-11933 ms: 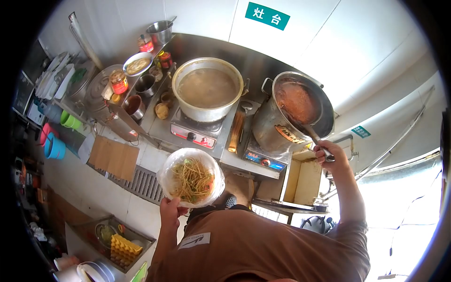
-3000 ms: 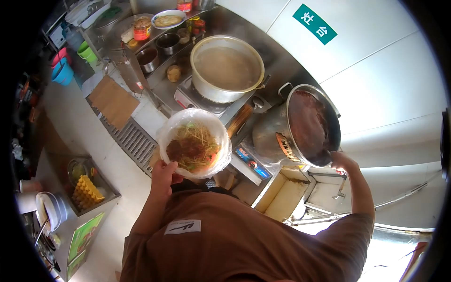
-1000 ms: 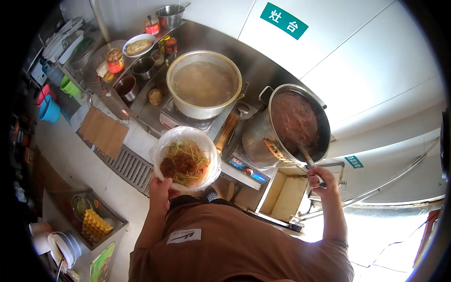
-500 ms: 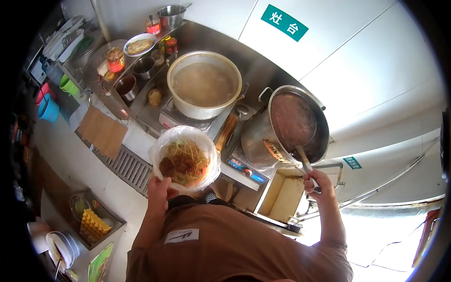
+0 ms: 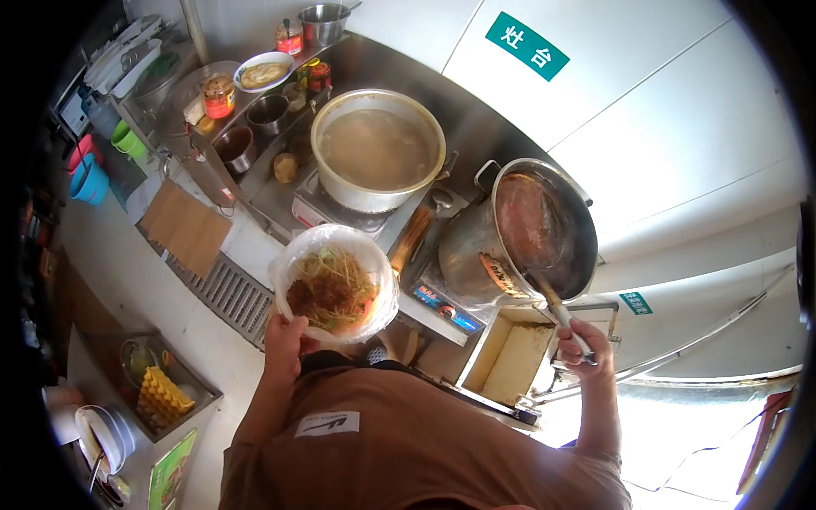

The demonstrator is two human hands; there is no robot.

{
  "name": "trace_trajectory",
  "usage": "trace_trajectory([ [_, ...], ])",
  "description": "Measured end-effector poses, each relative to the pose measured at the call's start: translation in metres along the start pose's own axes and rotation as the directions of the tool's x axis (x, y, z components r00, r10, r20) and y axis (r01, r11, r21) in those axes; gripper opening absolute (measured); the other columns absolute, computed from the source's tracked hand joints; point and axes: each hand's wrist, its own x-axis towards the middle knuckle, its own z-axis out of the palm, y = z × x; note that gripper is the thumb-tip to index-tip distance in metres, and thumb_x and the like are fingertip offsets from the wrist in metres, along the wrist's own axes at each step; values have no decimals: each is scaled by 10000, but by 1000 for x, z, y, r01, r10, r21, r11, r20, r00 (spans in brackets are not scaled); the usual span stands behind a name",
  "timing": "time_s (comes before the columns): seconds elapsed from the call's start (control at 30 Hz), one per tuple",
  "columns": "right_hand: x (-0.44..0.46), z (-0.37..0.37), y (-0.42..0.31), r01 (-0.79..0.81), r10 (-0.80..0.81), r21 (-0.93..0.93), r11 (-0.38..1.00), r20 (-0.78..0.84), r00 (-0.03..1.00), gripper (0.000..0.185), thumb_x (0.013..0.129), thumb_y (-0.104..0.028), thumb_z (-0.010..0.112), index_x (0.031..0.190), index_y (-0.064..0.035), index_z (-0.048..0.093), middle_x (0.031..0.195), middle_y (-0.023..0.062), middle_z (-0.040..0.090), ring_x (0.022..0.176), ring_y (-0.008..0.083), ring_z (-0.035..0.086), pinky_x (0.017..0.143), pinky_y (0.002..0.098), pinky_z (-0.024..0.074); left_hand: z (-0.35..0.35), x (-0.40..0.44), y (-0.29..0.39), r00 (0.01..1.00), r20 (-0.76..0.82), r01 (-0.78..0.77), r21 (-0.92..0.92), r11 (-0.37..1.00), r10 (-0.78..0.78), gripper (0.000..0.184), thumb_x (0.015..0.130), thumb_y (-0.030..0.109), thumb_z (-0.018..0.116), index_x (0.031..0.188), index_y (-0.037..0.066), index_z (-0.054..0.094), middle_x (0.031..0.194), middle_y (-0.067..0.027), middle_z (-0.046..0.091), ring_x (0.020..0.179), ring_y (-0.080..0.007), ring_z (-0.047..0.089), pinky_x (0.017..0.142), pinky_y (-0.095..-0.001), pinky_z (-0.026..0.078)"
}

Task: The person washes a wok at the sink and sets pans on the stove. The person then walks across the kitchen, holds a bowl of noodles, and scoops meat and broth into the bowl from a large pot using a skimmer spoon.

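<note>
Two large white Chinese characters, 灶台, stand on a green sign [image 5: 527, 46] on the white wall [image 5: 629, 93] above the back edge of the worktop [image 5: 270, 191]. A smaller green sign [image 5: 636, 303] beyond the worktop's right end carries white characters too small to read. Lettering on the orange sticker [image 5: 501, 275] of the tall pot [image 5: 463, 263], on the blue front panel [image 5: 446, 308] at the worktop's front edge, and on the white patch [image 5: 327, 424] of the brown shirt [image 5: 382, 459] cannot be made out.
</note>
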Motion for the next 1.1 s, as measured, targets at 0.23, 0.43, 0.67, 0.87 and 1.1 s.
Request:
trace_trajectory([
  [0.23,-11,-10,-5,9,-8,29,1000,-29,1000,151,937,-154,442,1034,-42,412,745,105,525,445,136,476,332,244,383,-3,-1,0,1000,6,5,47,999,-5,243,817,142,583,981,-4,479,809,-124,602,514,-185,593,427,-275,495],
  [0.43,-19,-1,2,57,-58,-25,998,-53,997,171,937,-153,434,1056,-31,416,750,102,521,445,137,485,327,250,409,4,-7,8,1000,-3,-3,21,1000,3,199,807,123,595,911,-10,490,767,-107,580,488,-179,581,419,-280,500],
  [0.67,-27,6,14,136,-157,-228,964,-73,985,151,925,-129,431,1023,-16,450,731,94,521,429,119,473,319,232,365,1,-5,2,1000,-5,15,34,999,-15,201,807,121,593,912,-15,489,756,-102,581,491,-175,584,413,-276,494],
  [0.87,-26,-6,17,180,-205,-246,953,-82,975,156,908,-115,436,1033,-24,453,734,98,524,423,123,473,310,223,347,-1,-6,2,1000,6,-2,30,1000,2,224,803,125,599,925,-20,479,751,-105,581,479,-171,578,411,-269,490],
  [1.1,-31,3,31,200,-275,-390,899,-146,950,173,901,-118,422,1047,-33,462,734,85,536,419,115,481,305,225,355,-7,-5,0,1000,21,12,11,1000,-12,224,809,117,590,955,-14,483,775,-108,590,478,-163,574,409,-262,489],
])
